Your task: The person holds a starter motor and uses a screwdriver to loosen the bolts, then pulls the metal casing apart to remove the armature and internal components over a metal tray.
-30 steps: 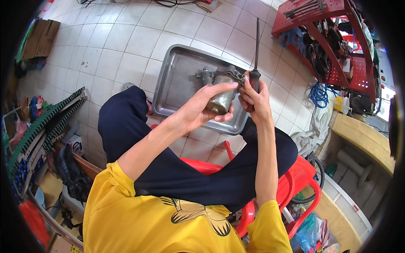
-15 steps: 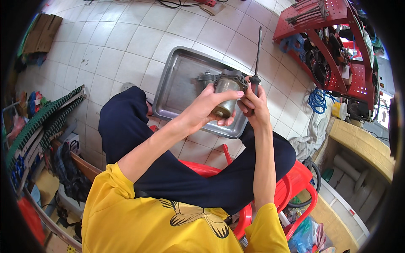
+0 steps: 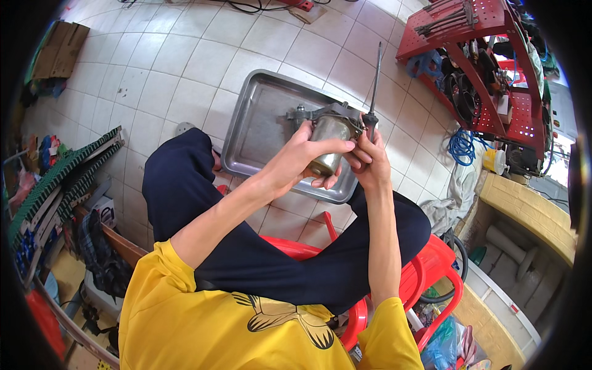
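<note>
Fingers of our left hand (image 3: pixel 295 154) gripped the cylindrical metal unit (image 3: pixel 331 131), with the thumb across its upper face and other fingertips visible beneath its near end. Our right hand (image 3: pixel 373 165) closed around the handle of the long screwdriver (image 3: pixel 370 121); its thin shaft pointed away from us, with the tip clear of the unit. We could not tell whether the right fingertips, just beside the unit, touched it. We held the unit above the rectangular metal tray (image 3: pixel 250 139), toward its right part. The tray lay before us on the tiled floor (image 3: pixel 203 61). To our right stood the red tool rack (image 3: pixel 425 40), with coiled blue hose (image 3: pixel 459 148) near its base.
</note>
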### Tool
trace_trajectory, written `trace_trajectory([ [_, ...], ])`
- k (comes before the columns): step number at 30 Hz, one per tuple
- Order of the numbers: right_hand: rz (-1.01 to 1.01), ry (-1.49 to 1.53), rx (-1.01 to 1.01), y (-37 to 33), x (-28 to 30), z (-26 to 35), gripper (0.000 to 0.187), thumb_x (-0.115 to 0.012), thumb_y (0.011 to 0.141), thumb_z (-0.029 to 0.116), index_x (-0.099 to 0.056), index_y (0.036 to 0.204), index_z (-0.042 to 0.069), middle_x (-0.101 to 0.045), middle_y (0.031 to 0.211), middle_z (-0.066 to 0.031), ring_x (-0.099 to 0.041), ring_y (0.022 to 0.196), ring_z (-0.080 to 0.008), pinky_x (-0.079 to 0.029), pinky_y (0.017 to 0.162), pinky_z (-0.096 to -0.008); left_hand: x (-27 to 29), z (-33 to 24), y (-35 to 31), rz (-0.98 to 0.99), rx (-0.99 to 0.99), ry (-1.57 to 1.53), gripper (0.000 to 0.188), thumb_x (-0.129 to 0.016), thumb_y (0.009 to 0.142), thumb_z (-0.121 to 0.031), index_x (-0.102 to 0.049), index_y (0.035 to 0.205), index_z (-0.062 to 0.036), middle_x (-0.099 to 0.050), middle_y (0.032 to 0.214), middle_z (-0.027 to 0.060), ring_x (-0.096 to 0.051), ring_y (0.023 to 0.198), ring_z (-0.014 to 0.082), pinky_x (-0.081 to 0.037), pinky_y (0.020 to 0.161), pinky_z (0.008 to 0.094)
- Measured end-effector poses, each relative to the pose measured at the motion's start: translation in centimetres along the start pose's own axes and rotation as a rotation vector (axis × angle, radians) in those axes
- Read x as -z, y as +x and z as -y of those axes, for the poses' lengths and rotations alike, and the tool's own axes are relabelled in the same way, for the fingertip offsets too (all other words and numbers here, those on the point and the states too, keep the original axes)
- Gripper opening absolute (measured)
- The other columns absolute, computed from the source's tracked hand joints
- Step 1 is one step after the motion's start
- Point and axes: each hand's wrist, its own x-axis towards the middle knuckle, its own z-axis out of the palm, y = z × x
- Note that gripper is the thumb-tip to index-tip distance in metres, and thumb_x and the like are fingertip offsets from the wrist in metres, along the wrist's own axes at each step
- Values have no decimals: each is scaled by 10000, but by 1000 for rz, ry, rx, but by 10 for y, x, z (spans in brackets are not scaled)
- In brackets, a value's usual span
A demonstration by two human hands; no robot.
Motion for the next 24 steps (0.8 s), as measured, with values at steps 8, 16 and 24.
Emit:
trace_trajectory([
  [8, 149, 160, 32, -3, 20, -7, 486, -591, 1013, 120, -424, 1470, 104, -547, 824, 80, -330, 460, 15, -300, 421, -200, -3, 1, -2, 65, -15, -23, 493, -751, 863, -281, -459, 1177, -38, -636, 750, 113, -593, 500, 202, -357, 424, 290],
  [16, 119, 111, 12, -3, 2, 2, 279, -673, 961, 117, -453, 1133, 109, -439, 700, 103, -315, 422, 18, -301, 419, -196, -1, 1, -2, 115, 2, -70, 354, -694, 901, -291, -535, 1088, -36, -624, 728, 109, -579, 499, 184, -351, 410, 278],
  [24, 161, 134, 7, -3, 5, 4, 261, -626, 964, 61, -461, 1162, 100, -456, 721, 98, -319, 417, 9, -310, 419, -206, 2, 0, 0, 206, 24, -164, 277, -607, 944, -293, -570, 971, -20, -600, 707, 104, -562, 493, 172, -359, 409, 271],
])
